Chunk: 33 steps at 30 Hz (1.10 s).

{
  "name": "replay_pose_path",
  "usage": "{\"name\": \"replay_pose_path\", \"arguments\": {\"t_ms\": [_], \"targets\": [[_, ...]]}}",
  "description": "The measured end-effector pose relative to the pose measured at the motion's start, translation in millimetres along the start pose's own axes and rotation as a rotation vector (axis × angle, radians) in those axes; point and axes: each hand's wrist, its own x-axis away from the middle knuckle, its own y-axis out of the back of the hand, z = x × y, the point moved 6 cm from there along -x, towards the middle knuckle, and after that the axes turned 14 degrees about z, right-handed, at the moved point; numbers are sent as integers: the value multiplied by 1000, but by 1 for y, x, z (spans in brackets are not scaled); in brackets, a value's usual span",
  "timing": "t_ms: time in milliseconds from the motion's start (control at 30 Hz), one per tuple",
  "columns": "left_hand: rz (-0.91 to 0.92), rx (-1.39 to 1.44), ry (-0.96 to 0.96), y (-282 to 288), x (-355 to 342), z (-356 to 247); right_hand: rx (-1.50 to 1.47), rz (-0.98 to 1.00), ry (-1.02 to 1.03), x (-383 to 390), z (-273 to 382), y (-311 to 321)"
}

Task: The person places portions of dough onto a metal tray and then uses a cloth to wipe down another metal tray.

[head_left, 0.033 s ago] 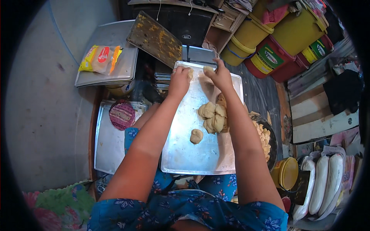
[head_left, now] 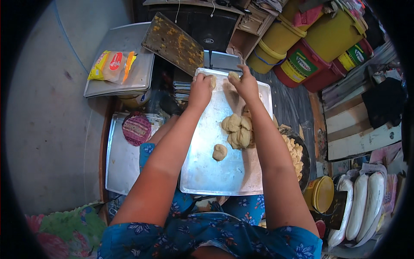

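My left hand (head_left: 201, 90) is closed round a piece of dough (head_left: 213, 82) at the far left end of a shiny metal tray (head_left: 202, 175). Across from it, my right hand (head_left: 247, 86) grips another dough piece (head_left: 233, 76) between thumb and fingers, with one finger raised. A heap of pale dough lumps (head_left: 238, 131) lies on the tray, partly hidden by my right forearm. Nearer to me, apart from the heap, rests a single small dough ball (head_left: 219, 152).
Right of the tray, a dark round pan (head_left: 305, 166) holds many small dough pieces. A yellow packet (head_left: 113, 67) sits on stacked trays at left. A stained tray (head_left: 172, 43) leans behind. Yellow tubs (head_left: 269, 56) and red buckets (head_left: 297, 64) stand far right. A purple potholder (head_left: 136, 129) lies on another tray.
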Motion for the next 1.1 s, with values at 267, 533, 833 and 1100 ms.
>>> {"name": "replay_pose_path", "arguments": {"t_ms": [267,533,833,1100], "targets": [[-11,-53,68,-7,-5,12,248,145,121,14,-16,12],[-184,-297,-113,0,-10,-26,32,310,9,20,-87,17],[108,-415,-229,-37,-12,-43,80,80,99,2,-61,6],[35,-591,-311,-41,-9,-54,-84,706,143,67,-76,11]]}}
